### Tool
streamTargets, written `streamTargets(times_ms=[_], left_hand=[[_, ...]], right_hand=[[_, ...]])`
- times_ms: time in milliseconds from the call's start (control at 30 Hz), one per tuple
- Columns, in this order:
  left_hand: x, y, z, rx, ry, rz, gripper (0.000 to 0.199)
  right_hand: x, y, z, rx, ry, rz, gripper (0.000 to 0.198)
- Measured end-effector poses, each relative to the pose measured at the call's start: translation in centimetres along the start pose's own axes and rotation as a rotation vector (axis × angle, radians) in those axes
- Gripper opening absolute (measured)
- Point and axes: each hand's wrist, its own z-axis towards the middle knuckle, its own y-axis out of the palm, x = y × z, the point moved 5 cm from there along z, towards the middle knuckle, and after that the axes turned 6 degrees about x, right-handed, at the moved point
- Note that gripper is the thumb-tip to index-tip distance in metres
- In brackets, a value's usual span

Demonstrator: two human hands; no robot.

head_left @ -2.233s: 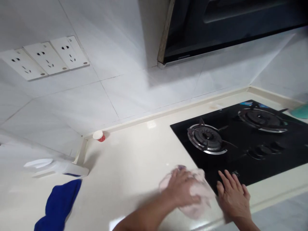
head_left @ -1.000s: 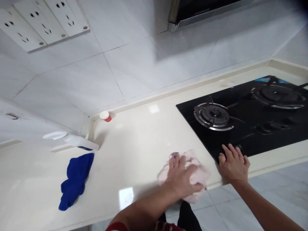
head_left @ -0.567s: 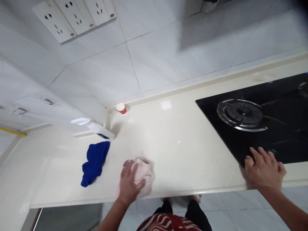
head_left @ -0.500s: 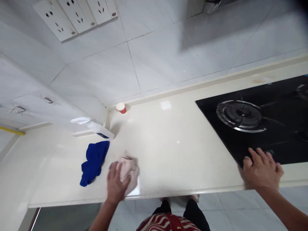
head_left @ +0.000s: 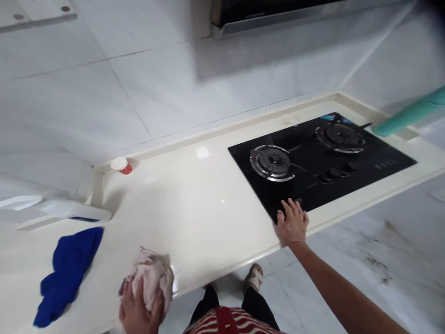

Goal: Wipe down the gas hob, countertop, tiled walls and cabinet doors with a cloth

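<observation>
A crumpled pale pink cloth (head_left: 153, 277) lies under my left hand (head_left: 139, 306), whose fingers curl round it near the front edge of the countertop (head_left: 194, 208). My right hand (head_left: 292, 222) rests flat, fingers spread, on the front left corner of the black gas stove (head_left: 302, 192). It holds nothing. To the left of the pink cloth lies a rumpled blue cloth (head_left: 71, 266). Behind the blue cloth, a white spray bottle (head_left: 83, 212) stands by the left wall, partly smeared.
A red and white paper cup (head_left: 121, 165) sits in the back left corner. The stove carries two burners (head_left: 274, 160) and knobs (head_left: 335, 173). A green pipe (head_left: 410, 111) comes in from the right. Above hangs a dark hood (head_left: 278, 14); my sandalled foot (head_left: 255, 276) shows below.
The view has swung to the right, showing the whole stove and the green pipe. My left hand and the pink cloth are nearer the front edge. My right hand stays on the stove corner.
</observation>
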Motion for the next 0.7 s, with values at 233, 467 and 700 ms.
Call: streamTargets(times_ms=[233,467,700], left_hand=[[10.8,4.9,-3.5,-0.155,0.592,-0.059,0.055],[22.9,7.7,-3.6,-0.358,0.718,-0.037,0.075],[39.2,10.9,-6.2,-0.449,0.928,-0.19,0.088]], right_hand=[[0.5,-1.7,0.3,0.087,0.102,0.427,0.048],[2.0,-2.7,0.4,0.065,0.271,0.719,0.048],[10.4,-7.9,-4.3,-0.054,0.56,0.823,0.046]])
